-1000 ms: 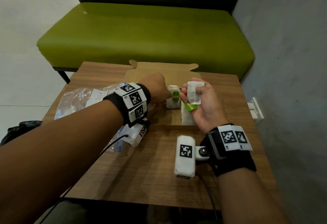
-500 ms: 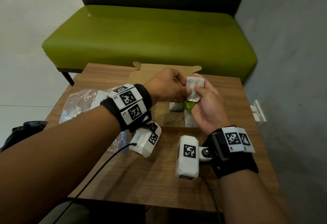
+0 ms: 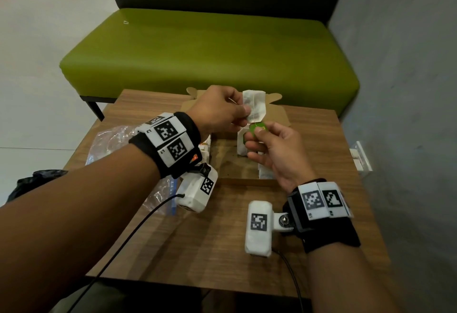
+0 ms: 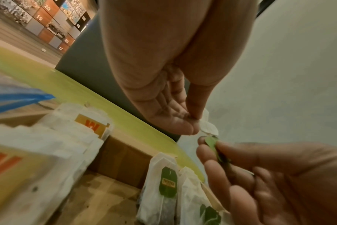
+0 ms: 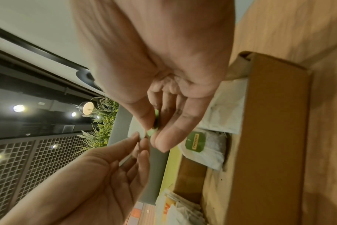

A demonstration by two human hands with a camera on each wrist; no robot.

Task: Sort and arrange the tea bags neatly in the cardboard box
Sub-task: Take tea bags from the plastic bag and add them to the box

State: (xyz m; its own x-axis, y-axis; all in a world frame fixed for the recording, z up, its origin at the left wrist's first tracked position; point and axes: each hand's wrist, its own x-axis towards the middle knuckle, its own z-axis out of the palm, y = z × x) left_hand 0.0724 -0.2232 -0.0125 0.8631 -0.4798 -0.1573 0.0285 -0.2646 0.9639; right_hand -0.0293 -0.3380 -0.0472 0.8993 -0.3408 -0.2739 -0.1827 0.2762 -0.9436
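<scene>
Bag in hand: the tea bag (image 3: pixel 254 106) is held up over the box (image 3: pixel 277 117), near its far flap, clear of everything inside.
Left hand: the left hand (image 3: pixel 217 112) pinches the bag's left edge between thumb and forefinger; other fingers curled.
Right hand: the right hand (image 3: pixel 272 147) pinches the green tag (image 3: pixel 257 129) just below the bag; remaining fingers loosely bent.
Handling, judged: very light, limp paper, easily torn; string thin. Best held by an edge or the tag, without tugging.
Box contents: green-tag bags (image 4: pixel 164 187) stand at the right side; orange-tag bags (image 4: pixel 83 126) at the left.
Open room: bare box floor lies between the two groups.
Edges: box walls low; the table (image 3: pixel 222 250) edge is well apart from the hands.
Beside: a plastic bag (image 3: pixel 111 144) lies left of the box.
</scene>
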